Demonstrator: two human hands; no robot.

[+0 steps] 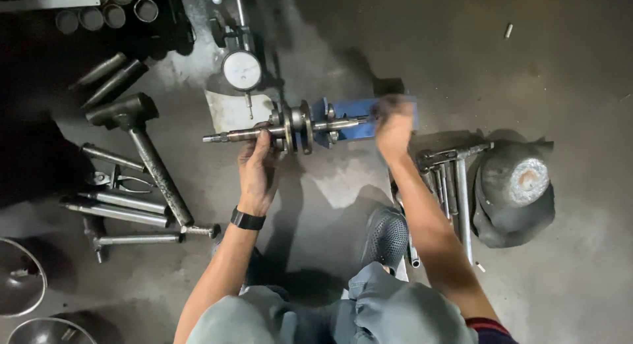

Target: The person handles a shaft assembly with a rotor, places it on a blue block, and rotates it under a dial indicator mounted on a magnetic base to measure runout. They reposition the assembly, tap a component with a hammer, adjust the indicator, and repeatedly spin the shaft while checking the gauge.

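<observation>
Seen from above, a person crouches on a stained concrete floor (pixel 560 67), grey-trousered knees at the bottom edge. At the floor's centre a steel crankshaft (pixel 290 128) lies horizontal in a blue stand (pixel 353 113), under a round dial gauge (pixel 242 70). It looks heavy, rigid and probably oily, best held by its bare shaft ends. The left hand (pixel 256 169), with a black wristband, curls its fingers around the shaft left of the webs. The right hand (pixel 393 123) is motion-blurred at the stand's right end; I cannot tell its grip. A big hammer (pixel 142 143) and pliers (pixel 115 180) lie towards the left edge, wrenches (pixel 452 179) and a dark bowl (pixel 514 186) towards the right.
</observation>
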